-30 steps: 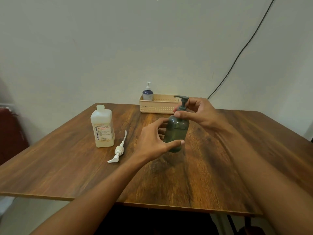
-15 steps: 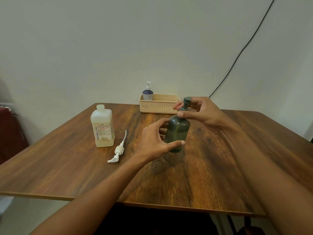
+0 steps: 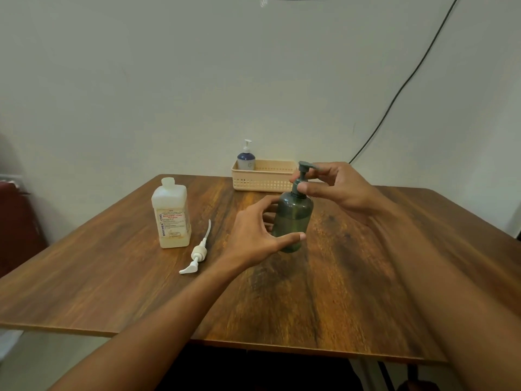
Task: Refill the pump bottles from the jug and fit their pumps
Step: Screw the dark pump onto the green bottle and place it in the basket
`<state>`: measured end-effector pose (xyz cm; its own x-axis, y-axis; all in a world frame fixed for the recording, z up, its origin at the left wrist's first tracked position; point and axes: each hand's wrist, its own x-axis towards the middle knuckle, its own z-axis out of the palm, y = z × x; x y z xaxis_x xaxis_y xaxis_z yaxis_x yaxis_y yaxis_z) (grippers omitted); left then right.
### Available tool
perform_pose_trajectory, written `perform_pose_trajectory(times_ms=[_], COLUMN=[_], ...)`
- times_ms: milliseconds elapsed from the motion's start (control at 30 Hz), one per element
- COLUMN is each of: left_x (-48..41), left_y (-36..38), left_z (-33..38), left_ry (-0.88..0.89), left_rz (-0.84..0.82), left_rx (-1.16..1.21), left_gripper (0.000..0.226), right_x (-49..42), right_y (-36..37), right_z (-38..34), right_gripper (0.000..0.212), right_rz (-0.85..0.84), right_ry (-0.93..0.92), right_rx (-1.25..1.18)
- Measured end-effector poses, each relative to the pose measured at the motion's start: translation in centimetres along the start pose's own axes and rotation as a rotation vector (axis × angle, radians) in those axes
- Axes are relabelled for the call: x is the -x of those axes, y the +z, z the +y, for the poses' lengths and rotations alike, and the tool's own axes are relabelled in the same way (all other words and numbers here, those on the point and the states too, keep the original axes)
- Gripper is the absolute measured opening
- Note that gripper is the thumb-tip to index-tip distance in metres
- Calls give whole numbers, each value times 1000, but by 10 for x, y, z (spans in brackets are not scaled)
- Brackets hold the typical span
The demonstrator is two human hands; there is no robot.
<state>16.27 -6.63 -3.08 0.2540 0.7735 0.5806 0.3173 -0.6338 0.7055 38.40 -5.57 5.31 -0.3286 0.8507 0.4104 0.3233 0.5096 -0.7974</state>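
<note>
A dark green pump bottle (image 3: 294, 215) stands upright near the middle of the wooden table (image 3: 352, 277). My left hand (image 3: 253, 235) wraps around its lower body. My right hand (image 3: 335, 184) pinches the collar of the green pump (image 3: 304, 172) that sits on the bottle's neck, its spout pointing right. A white square jug (image 3: 171, 218) with an open neck stands to the left. A loose white pump (image 3: 197, 253) lies on the table beside the jug.
A beige perforated basket (image 3: 263, 179) sits at the table's far edge against the wall, with a small blue-and-white pump bottle (image 3: 246, 158) in its left end. A black cable (image 3: 400, 88) runs down the wall at right. A dark red object (image 3: 17, 221) stands at far left.
The green pump head has turned under my right fingers: its spout pointed left, then toward the camera, and now points right. The bottle stays in my left hand.
</note>
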Motion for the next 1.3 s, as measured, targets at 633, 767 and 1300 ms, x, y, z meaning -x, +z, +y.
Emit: perform_pose_trajectory(times_ms=[633,767,1300], left_x=[2,2,-5], left_y=[3,2,5], left_z=[-2,1,-3], left_ry=[-1,-10,-37], left_rz=[-24,-29,0], left_rx=[-7,3,-49], left_gripper=[85,84,87], right_x=[-4,-1,-4], right_y=[14,5,37], right_z=[5,1,5], right_gripper=[51,41,75], right_rz=[114,-20,310], right_ry=[-10,30,16], right_rx=[140,14,165])
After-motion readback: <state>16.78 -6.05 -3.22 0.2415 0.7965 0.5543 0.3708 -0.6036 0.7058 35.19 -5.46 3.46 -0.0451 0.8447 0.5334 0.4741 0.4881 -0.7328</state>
